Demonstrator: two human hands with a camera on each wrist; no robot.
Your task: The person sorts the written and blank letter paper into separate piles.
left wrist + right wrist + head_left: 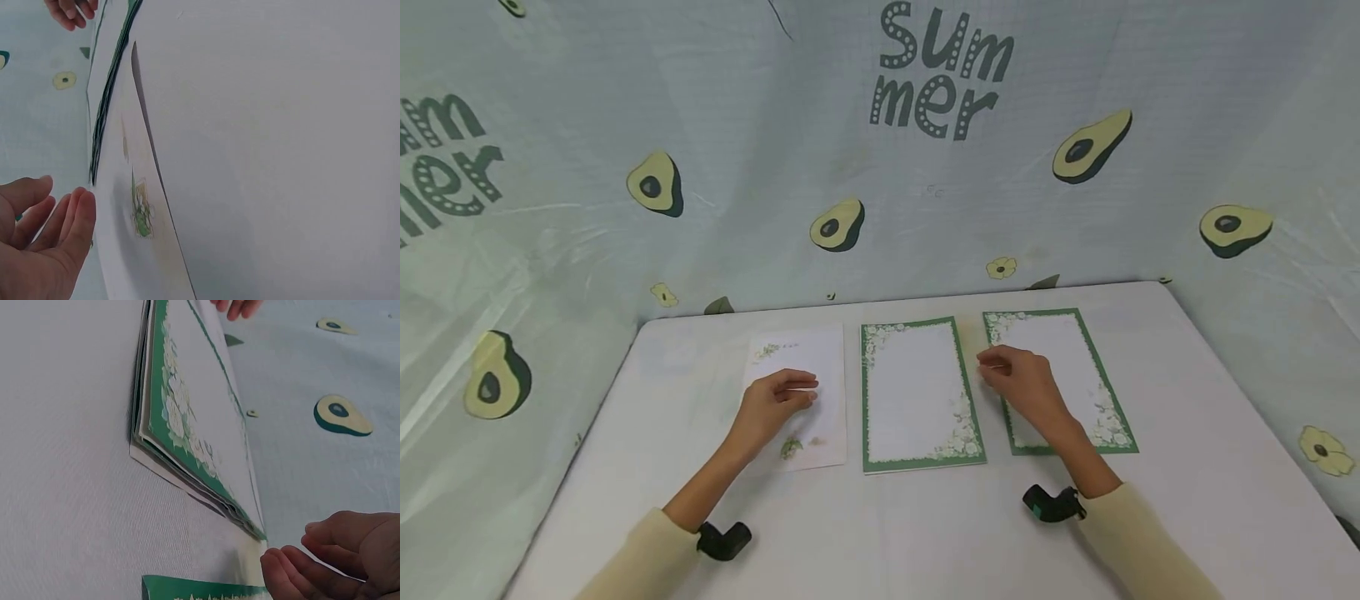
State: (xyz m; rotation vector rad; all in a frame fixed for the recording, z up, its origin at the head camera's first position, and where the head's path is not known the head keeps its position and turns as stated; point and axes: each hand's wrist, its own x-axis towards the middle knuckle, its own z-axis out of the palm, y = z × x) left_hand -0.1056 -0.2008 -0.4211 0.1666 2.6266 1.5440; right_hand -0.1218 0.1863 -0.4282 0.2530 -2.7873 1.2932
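Note:
Three paper items lie side by side on the white table. On the left is a white sheet [827,358] with small printed sprigs; my left hand [777,398] hovers over it, fingers loosely bent and nothing held. In the middle sits a stack of green-bordered floral paper [917,392], its layered edges plain in the right wrist view. A similar green-bordered sheet [1060,342] lies at the right, partly hidden by my right hand [1022,383]. That hand is above its left edge, near the gap beside the stack. Its fingers curve loosely around nothing visible.
A pale curtain [745,125] printed with avocados and "summer" lettering hangs behind and beside the table [925,542]. Black devices sit at the left wrist [724,542] and the right wrist [1051,504].

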